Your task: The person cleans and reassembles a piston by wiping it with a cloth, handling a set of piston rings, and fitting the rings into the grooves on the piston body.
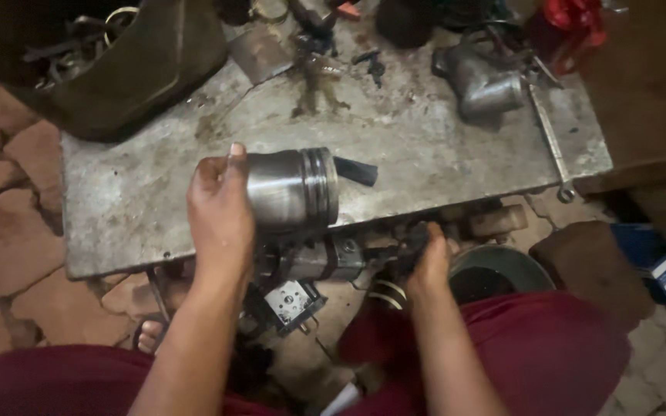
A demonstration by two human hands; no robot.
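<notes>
- Fingers of my left hand (221,212) wrap around the skirt of a shiny grey metal piston with ring grooves (294,189), held sideways just above the stained grey metal surface (441,154).
- Right hand (428,258) curls shut on a dark part (410,240) below the surface's front edge; I cannot tell what it is.
- I judge a firm grip on the skirt, clear of the grooves, works best.
- Open room lies left of the piston; a long wrench (549,139) lies along the right edge.

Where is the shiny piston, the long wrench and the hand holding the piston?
piston (294,189), head view, on its smooth side wall.
wrench (549,139), head view, on its shaft.
left hand (221,219), head view, on its back.
</notes>
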